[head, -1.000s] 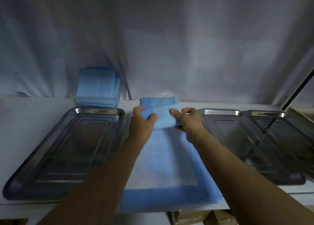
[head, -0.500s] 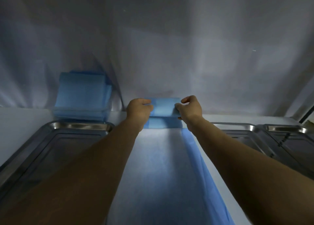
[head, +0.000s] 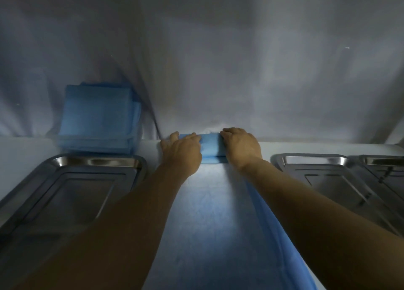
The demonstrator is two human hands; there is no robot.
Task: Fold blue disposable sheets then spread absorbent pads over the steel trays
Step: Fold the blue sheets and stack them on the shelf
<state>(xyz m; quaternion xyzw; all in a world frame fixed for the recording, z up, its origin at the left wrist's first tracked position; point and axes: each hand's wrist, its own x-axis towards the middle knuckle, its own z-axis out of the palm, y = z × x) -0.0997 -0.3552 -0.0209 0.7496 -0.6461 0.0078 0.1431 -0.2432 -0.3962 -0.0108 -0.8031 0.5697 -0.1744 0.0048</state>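
A blue absorbent pad [head: 218, 224] lies lengthwise down the white table between two steel trays. Its far end is a folded blue wad [head: 211, 146] pushed up against the white drape. My left hand [head: 181, 150] lies over the wad's left part with fingers laid across it. My right hand [head: 240, 146] presses on the wad's right part. Both arms stretch over the pad. The left steel tray [head: 94, 161] and the right steel tray [head: 312, 159] hold nothing.
A stack of folded blue sheets [head: 98, 119] leans against the white drape [head: 240, 71] behind the left tray. A third steel tray [head: 380, 159] overlaps the right one at the far right.
Both hands have carried the folded end away from me, unrolling the pad along the table. They went from pinching the wad in the air to pressing it down at the drape.
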